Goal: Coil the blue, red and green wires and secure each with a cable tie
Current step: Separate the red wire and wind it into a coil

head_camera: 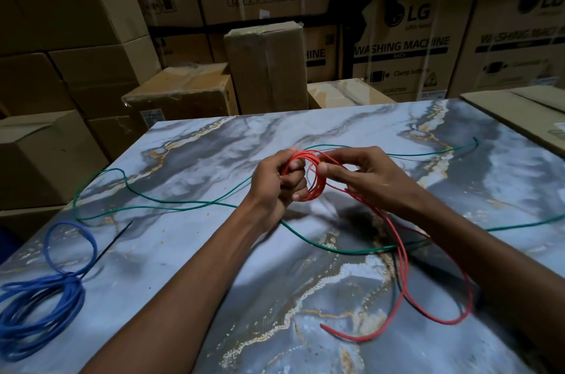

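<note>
The left hand [279, 177] kept a closed grip round the gathered loops of the red wire [316, 181] above the middle of the table [214, 327], while the right hand [363, 177] pinched the strand feeding into the coil. To wind well, each new turn probably needed to match the others in size and the long slack tail (trailing off toward the near right edge) drawn in without kinks. Farther out, the green wire [171, 207] sprawled uncoiled across the table, and the blue wire [46, 306] lay bundled at the near left, a black cable tie [114, 239] seemingly around it.
</note>
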A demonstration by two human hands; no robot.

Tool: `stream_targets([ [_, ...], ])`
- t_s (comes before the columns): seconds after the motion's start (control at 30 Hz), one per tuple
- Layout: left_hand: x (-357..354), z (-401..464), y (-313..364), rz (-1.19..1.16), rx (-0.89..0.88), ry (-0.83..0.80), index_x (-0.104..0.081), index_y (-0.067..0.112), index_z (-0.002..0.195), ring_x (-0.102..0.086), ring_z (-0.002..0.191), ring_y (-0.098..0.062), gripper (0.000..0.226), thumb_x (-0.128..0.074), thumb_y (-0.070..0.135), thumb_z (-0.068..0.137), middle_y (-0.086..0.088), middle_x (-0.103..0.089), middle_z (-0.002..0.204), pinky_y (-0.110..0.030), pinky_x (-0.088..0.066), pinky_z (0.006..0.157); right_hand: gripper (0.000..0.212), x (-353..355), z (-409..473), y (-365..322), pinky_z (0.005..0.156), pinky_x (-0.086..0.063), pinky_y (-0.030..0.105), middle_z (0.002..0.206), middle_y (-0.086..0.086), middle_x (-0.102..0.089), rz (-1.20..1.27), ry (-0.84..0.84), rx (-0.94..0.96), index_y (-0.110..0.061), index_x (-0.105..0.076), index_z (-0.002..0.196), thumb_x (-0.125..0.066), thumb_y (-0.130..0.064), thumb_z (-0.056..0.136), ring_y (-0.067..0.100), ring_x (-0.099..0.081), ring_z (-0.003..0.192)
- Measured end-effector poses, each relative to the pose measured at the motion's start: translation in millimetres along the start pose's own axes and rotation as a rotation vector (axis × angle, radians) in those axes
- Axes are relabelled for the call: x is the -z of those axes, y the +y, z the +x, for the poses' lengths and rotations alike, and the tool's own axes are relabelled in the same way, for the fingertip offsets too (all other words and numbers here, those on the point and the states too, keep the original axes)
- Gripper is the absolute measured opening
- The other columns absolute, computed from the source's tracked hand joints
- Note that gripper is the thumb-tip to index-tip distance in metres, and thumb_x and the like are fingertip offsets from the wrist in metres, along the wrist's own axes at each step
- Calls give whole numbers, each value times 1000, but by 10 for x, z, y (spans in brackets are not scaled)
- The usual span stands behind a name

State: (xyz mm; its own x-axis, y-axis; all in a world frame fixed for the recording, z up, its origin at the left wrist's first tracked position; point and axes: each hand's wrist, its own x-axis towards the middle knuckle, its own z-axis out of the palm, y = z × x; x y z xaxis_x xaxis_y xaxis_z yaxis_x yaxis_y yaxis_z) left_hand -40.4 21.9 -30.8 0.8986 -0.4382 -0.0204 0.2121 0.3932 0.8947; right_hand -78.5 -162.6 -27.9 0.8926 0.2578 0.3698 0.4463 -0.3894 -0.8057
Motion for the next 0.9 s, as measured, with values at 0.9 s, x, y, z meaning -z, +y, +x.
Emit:
stream_targets([
  [0.9,62,37,41,-58,62,-224,-43,14,76,-11,42,-10,38,-31,31,107,10,-22,47,-23,-32,50,27,41,30,67,78,-51,22,89,4,-79,93,104,-34,-17,-82,95,-78,-39,82,3,-66,82],
])
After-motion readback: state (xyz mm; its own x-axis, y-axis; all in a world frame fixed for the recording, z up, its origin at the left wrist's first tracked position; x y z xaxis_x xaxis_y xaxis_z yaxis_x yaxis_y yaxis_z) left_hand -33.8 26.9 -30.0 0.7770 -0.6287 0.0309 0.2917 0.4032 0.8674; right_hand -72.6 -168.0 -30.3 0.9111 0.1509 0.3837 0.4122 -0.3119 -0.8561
